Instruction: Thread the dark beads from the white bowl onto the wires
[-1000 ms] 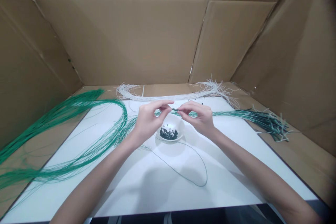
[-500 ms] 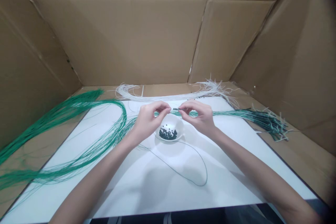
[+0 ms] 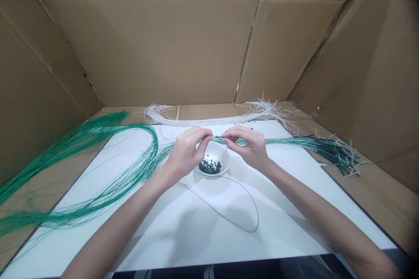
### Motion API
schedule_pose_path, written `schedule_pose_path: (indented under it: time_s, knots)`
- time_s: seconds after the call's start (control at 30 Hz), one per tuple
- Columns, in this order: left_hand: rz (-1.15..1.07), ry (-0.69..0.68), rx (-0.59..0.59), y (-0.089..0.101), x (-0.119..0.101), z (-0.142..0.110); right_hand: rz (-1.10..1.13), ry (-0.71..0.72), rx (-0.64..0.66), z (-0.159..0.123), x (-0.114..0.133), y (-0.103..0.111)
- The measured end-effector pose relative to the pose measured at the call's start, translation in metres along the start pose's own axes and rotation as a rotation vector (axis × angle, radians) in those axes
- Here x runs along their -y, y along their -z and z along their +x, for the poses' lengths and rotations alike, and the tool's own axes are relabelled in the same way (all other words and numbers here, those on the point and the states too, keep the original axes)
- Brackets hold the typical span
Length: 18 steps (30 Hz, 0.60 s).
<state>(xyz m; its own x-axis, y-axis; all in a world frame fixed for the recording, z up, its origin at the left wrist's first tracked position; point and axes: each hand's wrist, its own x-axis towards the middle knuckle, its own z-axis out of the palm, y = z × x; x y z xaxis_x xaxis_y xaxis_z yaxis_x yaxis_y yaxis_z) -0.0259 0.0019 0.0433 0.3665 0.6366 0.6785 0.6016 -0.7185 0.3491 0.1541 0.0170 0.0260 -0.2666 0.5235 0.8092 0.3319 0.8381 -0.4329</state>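
Above a small white bowl (image 3: 225, 157), my left hand (image 3: 188, 150) and my right hand (image 3: 250, 144) face each other, thumb and forefinger pinched in each. A short row of tiny dark beads (image 3: 218, 137) on a thin thread spans the narrow gap between the fingertips. My right fingertips touch the right end of the row; the thread inside the left pinch is too fine to make out clearly. Loose dark beads (image 3: 209, 167) lie at the bottom of the bowl. One thin green thread (image 3: 253, 202) loops over the white board in front of it.
Green strands (image 3: 108, 196) curve over the left side of the white board (image 3: 203, 248). Behind the hands lies a bundle of white strands (image 3: 203, 122). Dark beaded strand ends (image 3: 337, 154) rest at the right. Cardboard walls (image 3: 176, 48) enclose the back and sides.
My left fingers have closed up and shifted very slightly, and the visible row of beads between the hands looks shorter. The right hand has barely moved.
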Motion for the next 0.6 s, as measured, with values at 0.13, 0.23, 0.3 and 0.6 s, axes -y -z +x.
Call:
schedule_pose_path:
  time_s: [0.13, 0.23, 0.3, 0.6]
  knots:
    - [0.015, -0.019, 0.001, -0.002, 0.0012, -0.0011, -0.037, 0.048, -0.003, -0.0006, -0.0019, 0.0008]
    - [0.012, -0.016, -0.002, -0.0024, 0.0016, -0.0011, -0.07, 0.074, 0.019, -0.0012, -0.0031, 0.0007]
    - [0.001, -0.006, -0.005, -0.0019, 0.0014, -0.001, -0.075, 0.078, 0.037, -0.0014, -0.003, 0.0001]
    - [-0.375, 0.337, 0.137, 0.005, -0.0025, 0.0039, -0.062, 0.069, 0.012, 0.0003, -0.0011, 0.0001]
